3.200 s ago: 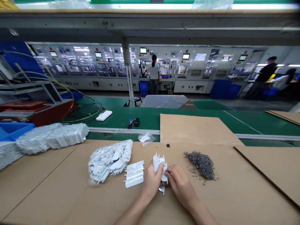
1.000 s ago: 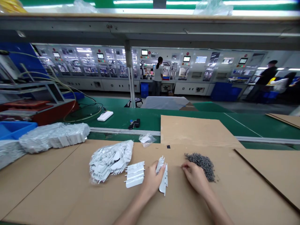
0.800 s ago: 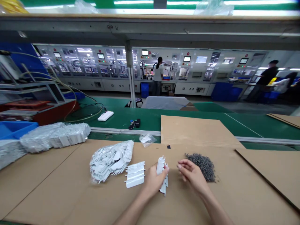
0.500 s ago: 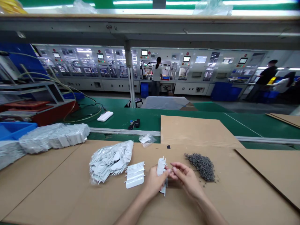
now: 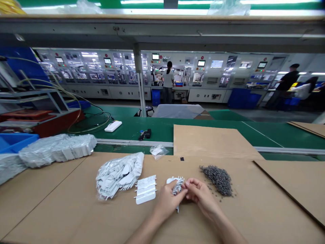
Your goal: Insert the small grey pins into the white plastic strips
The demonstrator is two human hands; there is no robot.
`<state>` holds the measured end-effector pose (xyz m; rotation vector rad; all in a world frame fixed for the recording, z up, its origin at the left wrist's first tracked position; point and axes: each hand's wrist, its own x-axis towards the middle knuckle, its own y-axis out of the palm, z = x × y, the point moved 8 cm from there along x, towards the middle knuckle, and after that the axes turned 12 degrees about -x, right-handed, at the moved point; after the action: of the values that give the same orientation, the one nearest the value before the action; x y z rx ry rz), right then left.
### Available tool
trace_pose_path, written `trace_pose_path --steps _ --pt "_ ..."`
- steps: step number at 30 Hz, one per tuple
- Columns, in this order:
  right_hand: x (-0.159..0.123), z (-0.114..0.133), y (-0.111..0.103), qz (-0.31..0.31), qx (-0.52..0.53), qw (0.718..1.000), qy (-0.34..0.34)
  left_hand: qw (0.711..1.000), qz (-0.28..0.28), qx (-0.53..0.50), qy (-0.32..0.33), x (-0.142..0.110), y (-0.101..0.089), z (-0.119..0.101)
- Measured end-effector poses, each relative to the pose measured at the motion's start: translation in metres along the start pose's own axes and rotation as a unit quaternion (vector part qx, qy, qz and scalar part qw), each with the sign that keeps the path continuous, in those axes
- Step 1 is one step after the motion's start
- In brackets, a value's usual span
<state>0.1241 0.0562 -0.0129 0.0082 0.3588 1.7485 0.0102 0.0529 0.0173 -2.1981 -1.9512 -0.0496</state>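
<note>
My left hand (image 5: 167, 200) is closed round several thin white plastic pieces (image 5: 175, 180) with small pegs along their edges. Close against it, my right hand (image 5: 199, 193) pinches with thumb and forefinger at the pieces' right edge; whatever lies between those fingertips is too small to make out. A row of similar white plastic parts (image 5: 146, 190) lies flat to the left of my left hand. Beyond that row sits a clear bag (image 5: 119, 174) full of white parts. A heap of small dark grey pieces (image 5: 217, 179) lies to the right of my right hand.
Cardboard (image 5: 76, 210) covers the bench. Bundles of wrapped white parts (image 5: 58, 149) and a blue bin (image 5: 17, 142) stand at the left. A small clear bag (image 5: 158, 151), keys (image 5: 145, 134) and a white box (image 5: 113, 126) lie farther back. People work near machines beyond.
The white pieces in my left hand have turned and tilted, their top edge now fanning out to both sides. My right hand has come closer against my left.
</note>
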Motion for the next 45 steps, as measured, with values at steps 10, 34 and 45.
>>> trace_pose_path --steps 10,34,45 --pt "0.001 -0.009 0.001 0.011 -0.008 1.000 0.009 0.999 -0.004 0.026 0.020 0.002 -0.004 -0.001" --pt "-0.011 0.028 0.017 -0.035 -0.237 0.953 -0.184 0.956 -0.007 -0.263 -0.130 0.004 0.008 0.037" --pt "-0.007 0.020 0.005 -0.097 -0.179 0.965 -0.167 0.990 0.021 -0.127 -0.060 -0.005 0.007 0.007"
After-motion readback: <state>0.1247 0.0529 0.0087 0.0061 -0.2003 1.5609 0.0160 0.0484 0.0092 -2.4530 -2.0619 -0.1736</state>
